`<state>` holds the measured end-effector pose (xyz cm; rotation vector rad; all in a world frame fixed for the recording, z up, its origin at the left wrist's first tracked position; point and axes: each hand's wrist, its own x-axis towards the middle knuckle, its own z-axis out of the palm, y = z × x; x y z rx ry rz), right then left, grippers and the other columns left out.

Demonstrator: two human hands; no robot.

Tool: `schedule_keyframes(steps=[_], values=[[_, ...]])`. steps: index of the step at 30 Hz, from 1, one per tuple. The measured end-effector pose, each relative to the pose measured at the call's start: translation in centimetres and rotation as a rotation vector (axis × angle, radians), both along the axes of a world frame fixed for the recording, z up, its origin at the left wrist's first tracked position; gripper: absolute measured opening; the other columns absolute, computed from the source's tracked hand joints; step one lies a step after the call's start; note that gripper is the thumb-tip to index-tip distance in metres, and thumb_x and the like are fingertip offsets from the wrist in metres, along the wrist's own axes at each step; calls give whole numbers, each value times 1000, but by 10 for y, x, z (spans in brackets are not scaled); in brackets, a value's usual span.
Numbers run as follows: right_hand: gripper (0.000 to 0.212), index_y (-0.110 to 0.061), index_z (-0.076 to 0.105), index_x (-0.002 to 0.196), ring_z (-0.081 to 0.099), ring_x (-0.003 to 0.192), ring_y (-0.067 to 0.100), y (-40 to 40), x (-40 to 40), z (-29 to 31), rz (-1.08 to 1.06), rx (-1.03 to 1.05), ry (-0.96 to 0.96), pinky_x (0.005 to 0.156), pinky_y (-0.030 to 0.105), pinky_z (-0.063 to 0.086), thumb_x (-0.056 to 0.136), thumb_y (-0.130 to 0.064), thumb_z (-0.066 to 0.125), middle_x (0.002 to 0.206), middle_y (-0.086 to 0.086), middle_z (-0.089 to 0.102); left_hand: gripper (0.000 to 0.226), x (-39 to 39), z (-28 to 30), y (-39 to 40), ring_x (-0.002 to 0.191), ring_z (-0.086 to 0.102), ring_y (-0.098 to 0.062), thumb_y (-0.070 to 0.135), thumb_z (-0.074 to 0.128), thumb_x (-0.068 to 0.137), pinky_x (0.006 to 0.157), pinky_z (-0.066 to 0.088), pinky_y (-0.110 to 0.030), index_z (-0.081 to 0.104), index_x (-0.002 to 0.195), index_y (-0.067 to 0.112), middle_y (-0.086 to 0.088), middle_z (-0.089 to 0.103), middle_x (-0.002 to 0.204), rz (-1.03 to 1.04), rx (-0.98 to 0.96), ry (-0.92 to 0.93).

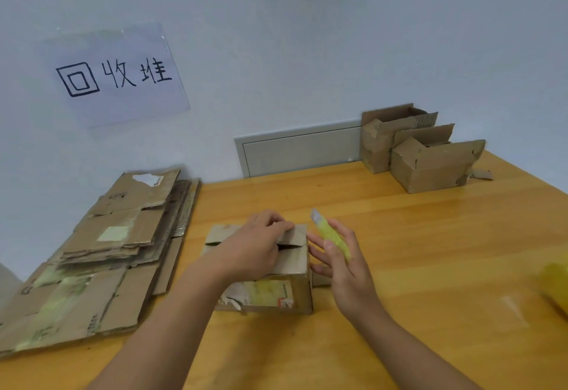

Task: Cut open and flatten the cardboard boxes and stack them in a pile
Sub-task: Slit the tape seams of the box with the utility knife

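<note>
Left hand grips the box flap, hiding its top; right hand pinches a blurred cutter.

sign: clear-covered white sheet on far-left wall | text: handwritten black "回收堆" | flattened cardboard pile left: printed marks, illegible | box label near centre: torn, blurred, unreadable
</note>
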<state>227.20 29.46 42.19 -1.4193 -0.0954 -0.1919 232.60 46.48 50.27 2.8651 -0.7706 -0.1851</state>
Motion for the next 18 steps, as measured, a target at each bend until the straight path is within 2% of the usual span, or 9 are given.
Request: schedule_keyframes(steps=[4,6,9,11,13,16,18], values=[[23,-36,41,126,65,114,8,-4,3,3,33,41,35,85,26,56,106,-26,36,121,-9,70,48,2,-7,-10,139,29,-18,15,40,102,114,26,-30,35,150,20,2,32,152,30,-59,-61],[19,-29,44,123,68,110,13,-8,5,5,38,80,50,82,28,57,106,-24,36,119,-3,71,46,1,-15,-9,137,34,-17,17,45,102,112,27,-26,39,148,19,3,40,150,54,-138,-97],[19,-18,55,120,73,89,25,-22,11,10,-37,178,56,75,33,60,105,-15,43,101,7,76,44,-3,-21,-2,138,37,-11,24,51,102,110,25,-21,46,145,21,8,46,149,98,-252,-110],[13,-9,63,106,67,71,25,-32,14,16,-111,248,52,66,30,55,100,-9,51,79,9,70,44,-4,-22,1,141,34,-9,28,51,102,114,23,-22,47,145,22,9,43,151,100,-265,-116],[15,-7,62,83,50,57,17,-37,17,21,-140,339,71,57,28,43,97,-7,56,62,7,53,44,-4,-21,0,142,33,-8,28,50,102,115,21,-21,46,146,22,9,41,153,92,-266,-113],[26,-11,52,72,35,50,13,-35,18,25,-106,412,130,48,25,31,97,-8,55,54,3,38,45,-3,-21,-1,144,28,-9,28,45,104,119,16,-23,42,148,22,8,36,156,81,-244,-103],[26,-9,53,71,37,49,15,-31,17,23,-79,381,143,46,26,31,97,-7,54,53,5,41,45,-2,-23,-1,145,27,-8,28,43,105,119,10,-20,41,149,22,8,35,156,80,-239,-111]])
